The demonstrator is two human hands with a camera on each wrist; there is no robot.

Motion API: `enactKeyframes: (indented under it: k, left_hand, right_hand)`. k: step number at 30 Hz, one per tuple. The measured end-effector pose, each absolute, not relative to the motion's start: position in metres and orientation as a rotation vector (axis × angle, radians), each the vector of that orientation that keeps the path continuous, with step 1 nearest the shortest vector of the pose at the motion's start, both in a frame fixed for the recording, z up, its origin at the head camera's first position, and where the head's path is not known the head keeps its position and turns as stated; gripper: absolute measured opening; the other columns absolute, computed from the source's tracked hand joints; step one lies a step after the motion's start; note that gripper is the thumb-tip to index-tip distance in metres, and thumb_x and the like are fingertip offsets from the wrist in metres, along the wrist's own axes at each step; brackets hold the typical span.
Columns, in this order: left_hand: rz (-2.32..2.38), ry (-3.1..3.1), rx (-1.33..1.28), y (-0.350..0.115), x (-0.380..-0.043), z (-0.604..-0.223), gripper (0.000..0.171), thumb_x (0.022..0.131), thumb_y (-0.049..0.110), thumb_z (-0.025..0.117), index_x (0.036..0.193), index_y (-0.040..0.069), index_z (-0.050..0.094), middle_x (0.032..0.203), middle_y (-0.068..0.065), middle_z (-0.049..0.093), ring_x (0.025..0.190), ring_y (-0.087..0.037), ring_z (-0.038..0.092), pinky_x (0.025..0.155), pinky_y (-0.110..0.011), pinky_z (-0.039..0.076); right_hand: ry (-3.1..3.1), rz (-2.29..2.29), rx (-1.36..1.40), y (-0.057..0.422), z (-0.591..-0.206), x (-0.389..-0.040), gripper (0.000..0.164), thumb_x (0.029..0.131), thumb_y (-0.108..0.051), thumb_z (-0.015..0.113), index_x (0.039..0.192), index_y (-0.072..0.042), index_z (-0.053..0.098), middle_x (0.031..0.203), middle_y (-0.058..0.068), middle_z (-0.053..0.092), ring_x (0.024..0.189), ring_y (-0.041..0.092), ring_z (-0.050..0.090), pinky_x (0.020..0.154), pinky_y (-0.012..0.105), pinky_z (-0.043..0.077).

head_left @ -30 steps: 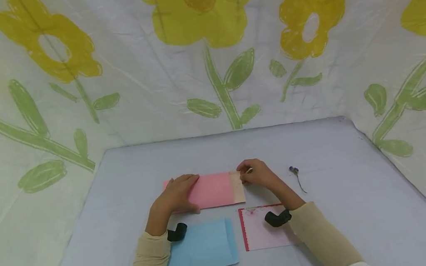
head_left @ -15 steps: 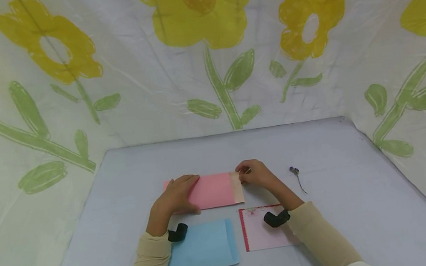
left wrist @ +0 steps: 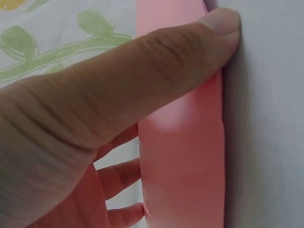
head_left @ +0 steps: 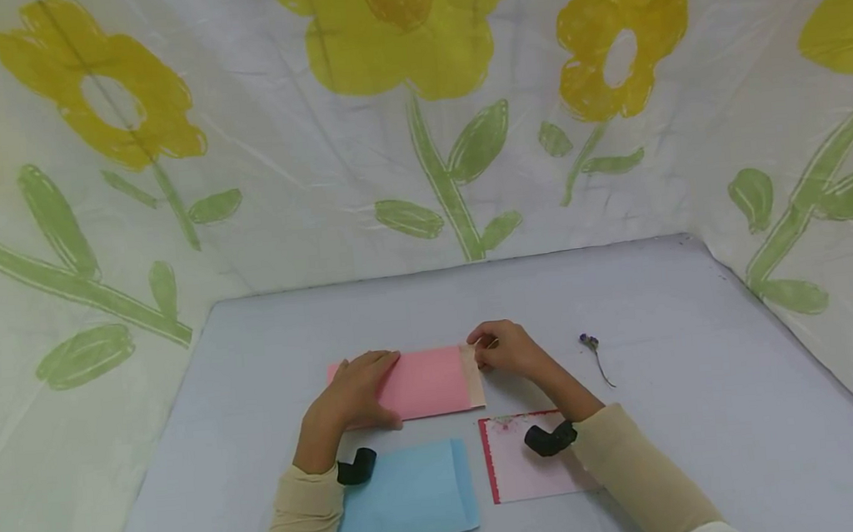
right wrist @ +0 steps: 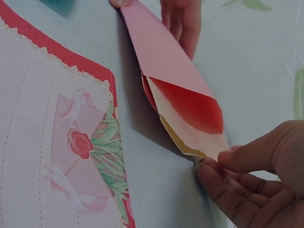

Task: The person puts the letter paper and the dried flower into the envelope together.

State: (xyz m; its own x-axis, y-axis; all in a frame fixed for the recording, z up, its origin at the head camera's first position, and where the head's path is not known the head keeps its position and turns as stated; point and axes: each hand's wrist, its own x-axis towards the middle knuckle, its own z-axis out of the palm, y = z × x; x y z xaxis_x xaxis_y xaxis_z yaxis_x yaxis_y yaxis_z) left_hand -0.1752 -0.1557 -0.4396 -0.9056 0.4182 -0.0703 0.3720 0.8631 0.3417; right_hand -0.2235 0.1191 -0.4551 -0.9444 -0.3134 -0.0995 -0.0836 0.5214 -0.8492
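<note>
A pink envelope (head_left: 430, 383) lies crosswise on the table, its mouth facing right. My left hand (head_left: 349, 391) grips it near its left end, thumb on the near edge and fingers at the far edge; in the left wrist view the thumb (left wrist: 156, 66) crosses the pink paper. Out of the gaping mouth sticks a cream sheet (right wrist: 190, 121), folded or doubled, most of it hidden inside. With thumb and index finger my right hand (right wrist: 263, 178) pinches the outer end of this sheet. The other fingers are curled beneath.
Nearer me lie a light blue envelope (head_left: 407, 497) and a pink letter sheet (head_left: 522, 476) with a red border, partly under my right forearm. A small dried purple flower (head_left: 590, 342) lies to the right. Flower-printed cloth (head_left: 277, 186) hangs behind the table.
The right hand has moved slightly left, and the cream strip showing outside the pink envelope has become narrower. The left hand has stayed in place.
</note>
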Motion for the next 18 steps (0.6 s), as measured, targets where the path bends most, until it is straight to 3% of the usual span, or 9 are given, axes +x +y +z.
enactKeyframes:
  k: [18]
  left_hand:
    - [0.502,2.892,0.625,-0.1544,-0.1708,-0.4334,0.095,0.055,0.037,0.086,0.135,0.011,0.042,0.135,-0.005,0.041,0.126,-0.023,0.032,0.100,-0.056,0.020]
  right_hand:
    - [2.574,-1.376,-0.357,0.1131,-0.4597,-0.2206,0.015,0.080,0.000,0.062,0.092,-0.009,0.063,0.074,0.002,0.060,0.064,0.015,0.060,0.053,0.028,0.050]
